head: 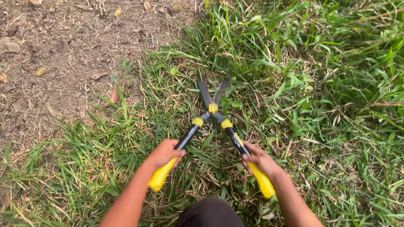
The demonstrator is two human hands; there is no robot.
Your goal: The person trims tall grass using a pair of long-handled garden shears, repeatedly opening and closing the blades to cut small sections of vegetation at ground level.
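Green grass (294, 84) spreads ahead of and around both hands, with bare dirt (54, 50) off beyond the left. Shears (213, 110) point straight away from the person, blades slightly parted over the turf, long axis running forward between the arms. Left hand (165, 153) and right hand (261, 160) each clench a yellow handle, equally near. Nothing blocks the blades.

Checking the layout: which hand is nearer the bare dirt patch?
Left. The left hand sits closer to the bare dirt patch; the right hand is farther, over grass.
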